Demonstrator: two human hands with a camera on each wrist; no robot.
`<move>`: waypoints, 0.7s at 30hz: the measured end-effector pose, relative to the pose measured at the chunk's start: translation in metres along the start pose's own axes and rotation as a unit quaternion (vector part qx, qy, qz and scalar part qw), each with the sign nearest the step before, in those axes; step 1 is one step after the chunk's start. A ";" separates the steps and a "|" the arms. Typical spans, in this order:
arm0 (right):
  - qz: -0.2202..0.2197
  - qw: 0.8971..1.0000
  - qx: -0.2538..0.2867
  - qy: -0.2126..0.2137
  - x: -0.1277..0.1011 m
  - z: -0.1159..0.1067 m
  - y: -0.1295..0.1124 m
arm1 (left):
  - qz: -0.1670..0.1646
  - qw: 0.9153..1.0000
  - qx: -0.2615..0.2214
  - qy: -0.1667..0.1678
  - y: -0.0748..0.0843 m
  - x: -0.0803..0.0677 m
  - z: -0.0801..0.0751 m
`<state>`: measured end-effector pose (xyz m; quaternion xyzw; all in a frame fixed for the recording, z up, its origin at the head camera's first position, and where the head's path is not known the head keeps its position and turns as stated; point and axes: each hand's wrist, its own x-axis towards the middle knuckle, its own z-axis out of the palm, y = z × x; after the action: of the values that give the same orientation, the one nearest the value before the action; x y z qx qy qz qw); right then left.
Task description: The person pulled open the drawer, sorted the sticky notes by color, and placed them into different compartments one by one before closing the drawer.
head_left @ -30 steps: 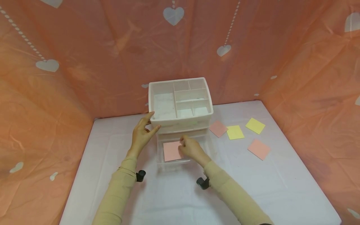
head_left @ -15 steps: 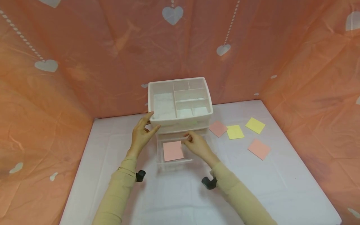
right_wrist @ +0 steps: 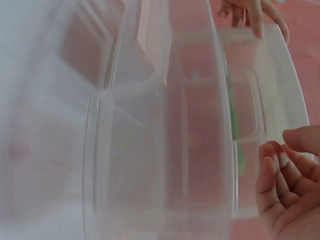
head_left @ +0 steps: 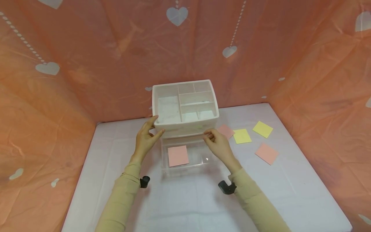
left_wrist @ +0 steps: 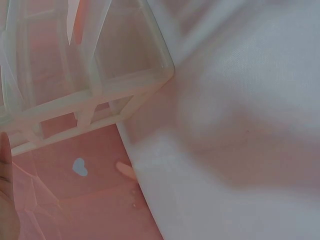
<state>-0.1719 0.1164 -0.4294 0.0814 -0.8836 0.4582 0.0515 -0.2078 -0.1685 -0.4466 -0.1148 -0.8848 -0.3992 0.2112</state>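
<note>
Head view: the pink note [head_left: 178,156] lies inside the extended drawer [head_left: 195,157], my right hand [head_left: 219,145] is empty with fingers loosely curled, and my left hand [head_left: 145,139] rests unclenched against the organizer [head_left: 185,130], where I should apply light, steady pressure.

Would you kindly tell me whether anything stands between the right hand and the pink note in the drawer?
Nothing visible does: the drawer is pulled open, and the pink note shows whole and uncovered, to the left of the right hand.
</note>
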 end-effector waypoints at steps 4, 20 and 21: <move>-0.003 0.999 0.007 0.038 -0.002 -0.010 0.007 | -0.002 1.000 0.001 0.001 0.001 0.000 0.001; 0.101 0.989 -0.029 0.099 -0.007 -0.048 0.070 | -0.001 1.000 0.000 0.005 -0.001 0.001 0.001; 0.115 0.988 -0.031 0.099 -0.008 -0.051 0.077 | 0.000 1.000 0.000 0.005 -0.001 0.001 0.001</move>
<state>-0.1779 0.2025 -0.4631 -0.0679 -0.8913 0.4396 0.0882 -0.2091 -0.1681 -0.4472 -0.1124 -0.8838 -0.3998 0.2154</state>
